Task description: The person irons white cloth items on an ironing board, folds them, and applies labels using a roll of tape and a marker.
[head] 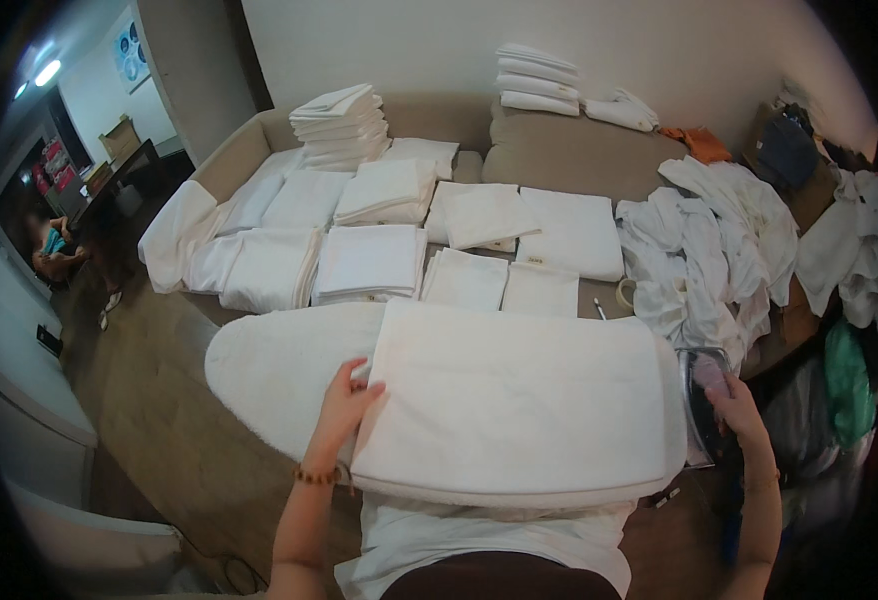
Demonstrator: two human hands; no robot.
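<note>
A white cloth [514,397], folded flat, lies across the right part of a padded ironing board [289,367] with a rounded left end. My left hand [349,405] rests at the cloth's left edge, with its fingers apart and a beaded bracelet at the wrist. At the board's right end my right hand [735,405] is around the handle of what looks like an iron [701,420], whose handle is pinkish. The fingertips of that hand are partly hidden. More white fabric hangs below the board's near edge, against my body.
Folded white cloths [371,262] and a tall stack [340,127] cover a beige sofa [559,150] beyond the board. Crumpled white fabric [709,247] is heaped at the right, near a tape roll [625,294]. A person [56,244] sits far left. A cable [240,574] lies on the floor.
</note>
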